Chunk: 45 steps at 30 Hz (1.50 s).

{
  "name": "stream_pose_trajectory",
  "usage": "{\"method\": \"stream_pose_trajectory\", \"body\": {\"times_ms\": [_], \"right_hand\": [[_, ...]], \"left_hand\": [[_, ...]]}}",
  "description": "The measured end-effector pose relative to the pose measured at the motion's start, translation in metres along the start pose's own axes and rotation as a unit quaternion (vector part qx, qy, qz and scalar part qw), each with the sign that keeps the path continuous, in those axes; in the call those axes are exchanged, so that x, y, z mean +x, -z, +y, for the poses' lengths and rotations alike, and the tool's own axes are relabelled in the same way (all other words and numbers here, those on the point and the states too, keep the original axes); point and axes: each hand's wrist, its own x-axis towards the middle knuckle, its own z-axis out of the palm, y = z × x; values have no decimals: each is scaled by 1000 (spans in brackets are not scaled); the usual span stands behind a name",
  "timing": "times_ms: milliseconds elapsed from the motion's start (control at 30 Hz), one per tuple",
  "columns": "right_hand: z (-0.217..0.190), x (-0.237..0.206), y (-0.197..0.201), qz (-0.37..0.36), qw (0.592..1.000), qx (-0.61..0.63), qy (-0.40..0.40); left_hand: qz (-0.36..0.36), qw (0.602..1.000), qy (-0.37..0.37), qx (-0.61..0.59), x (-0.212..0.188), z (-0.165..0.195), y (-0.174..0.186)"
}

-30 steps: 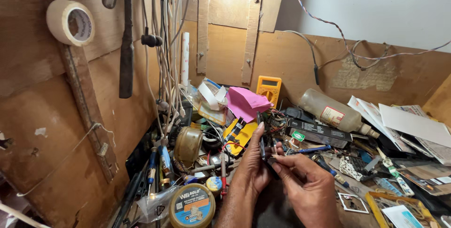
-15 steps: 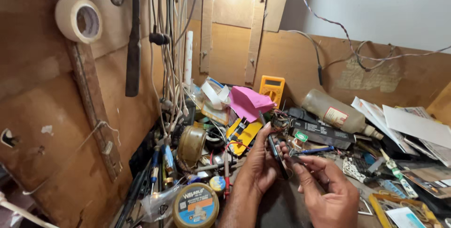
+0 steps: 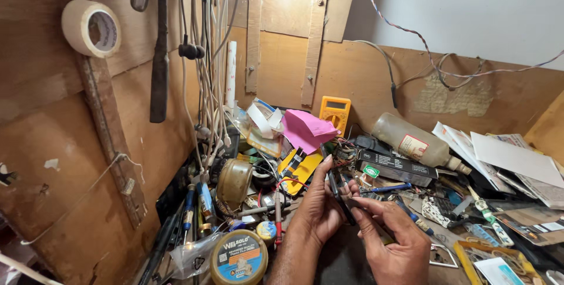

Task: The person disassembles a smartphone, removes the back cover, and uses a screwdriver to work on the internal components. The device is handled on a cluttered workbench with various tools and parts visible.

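Both hands point(image 3: 352, 214) on thin dark tool point(image 3: 339, 194)

Multimeter point(image 3: 335, 110) and bottle point(image 3: 411, 142) sit behind the grip of both hands, solder tin point(image 3: 239, 258) to its left, papers point(image 3: 511, 157) off right on the bench point(image 3: 346, 255).

Both hands, left hand point(image 3: 317, 211) & right hand point(image 3: 392, 239), pinch thin dark tool point(image 3: 339, 194) over cluttered bench.

Cluttered tools point(image 3: 247, 203), hanging cables point(image 3: 205, 85) and a bottle point(image 3: 411, 141) hem both hands; only above stays open.
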Motion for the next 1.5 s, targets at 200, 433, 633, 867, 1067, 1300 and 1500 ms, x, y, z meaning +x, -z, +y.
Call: {"method": "stream_pose_trajectory", "body": {"times_ms": [200, 433, 633, 867, 1067, 1300, 1500], "right_hand": [[0, -1, 0, -7, 1000, 12, -7], [-5, -2, 2, -8, 1000, -7, 11], [-8, -1, 3, -10, 991, -59, 116], [14, 2, 4, -55, 995, 16, 79], [19, 5, 6, -64, 997, -3, 34], [-5, -4, 14, -48, 947, -231, 216], [-1, -5, 17, -55, 932, -283, 221]], "left_hand": [[-11, 1000, -5, 15, -2, 0, -2], [-25, 1000, -3, 17, -4, 0, -4], [-21, 1000, -4, 17, -4, -1, -3], [-2, 1000, 5, 11, -2, -1, -2], [15, 999, -8, 46, -5, -1, -7], [52, 994, -47, 81, -12, -1, -13], [52, 991, -88, 86, -13, 0, -15]]}}
